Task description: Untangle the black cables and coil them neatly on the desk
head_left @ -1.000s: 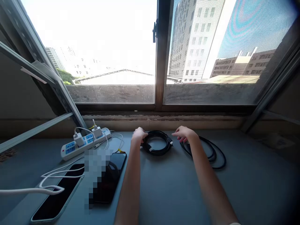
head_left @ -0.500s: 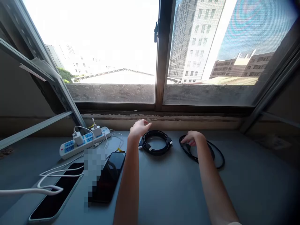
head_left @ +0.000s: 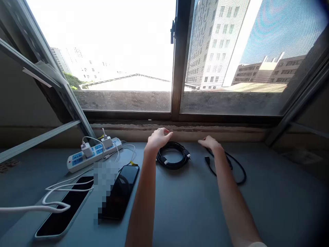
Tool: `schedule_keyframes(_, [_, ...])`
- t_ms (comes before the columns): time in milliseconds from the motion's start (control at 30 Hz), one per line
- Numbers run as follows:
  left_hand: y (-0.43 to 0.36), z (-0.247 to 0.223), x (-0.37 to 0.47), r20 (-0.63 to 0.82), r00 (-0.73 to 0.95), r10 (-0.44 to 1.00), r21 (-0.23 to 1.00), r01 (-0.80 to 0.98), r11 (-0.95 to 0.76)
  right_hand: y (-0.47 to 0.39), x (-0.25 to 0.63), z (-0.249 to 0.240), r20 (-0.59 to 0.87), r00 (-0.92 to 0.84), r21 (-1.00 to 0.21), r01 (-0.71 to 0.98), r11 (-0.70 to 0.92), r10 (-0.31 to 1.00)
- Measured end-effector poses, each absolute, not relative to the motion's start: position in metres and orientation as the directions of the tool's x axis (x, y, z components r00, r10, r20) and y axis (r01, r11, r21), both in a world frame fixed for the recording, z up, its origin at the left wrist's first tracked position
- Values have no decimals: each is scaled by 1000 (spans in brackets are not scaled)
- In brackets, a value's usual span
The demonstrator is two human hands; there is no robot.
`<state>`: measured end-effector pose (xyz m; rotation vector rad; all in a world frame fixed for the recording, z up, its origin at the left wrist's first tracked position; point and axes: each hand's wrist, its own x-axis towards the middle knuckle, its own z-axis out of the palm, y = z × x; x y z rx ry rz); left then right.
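My left hand (head_left: 158,139) hovers at the left rear edge of a coiled black cable (head_left: 173,167) with connectors showing on its ring. Its fingers curl loosely toward the thumb, and I see nothing between them. Further right, my right hand (head_left: 209,142) is closed, its fingers pointing left, at the upper end of a second black cable (head_left: 241,168). That cable runs up under the hand and loops out to the right, partly behind my forearm. One black connector (head_left: 207,160) lies on the table below the hand.
A white power strip (head_left: 96,156) with two plugged-in chargers lies at the left. Nearer me are a black phone (head_left: 120,193) and another phone (head_left: 65,212), with white charging cables (head_left: 55,207) across it. The window sill (head_left: 190,133) bounds the grey table (head_left: 187,209) at the back.
My right hand has moved slightly back, its fingers closing up, and the left part of the second cable's loop has drawn away from the table's middle. My left hand has shifted slightly right.
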<state>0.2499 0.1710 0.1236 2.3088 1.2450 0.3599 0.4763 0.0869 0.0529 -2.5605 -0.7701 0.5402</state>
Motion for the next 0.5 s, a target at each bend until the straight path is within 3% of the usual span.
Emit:
schedule_keyframes(167, [161,121,260,16,695,718,538,600,-592,57,486,87,-27,821,-692,396,-603,570])
schedule_keyframes(333, [143,114,279,-15,838,545,590,448,-672,15,456,133,253,863,-793,444,-418,437])
schedule_keyframes(433, [129,107,293,-33,891,452,620,373,-690,-7,416,157,468,835,-866,498,-35,289])
schedule_keyframes(500, [120,98,303,-59,927,370,683,308,-662,-16,392,168,512,800,-857,502,118,312])
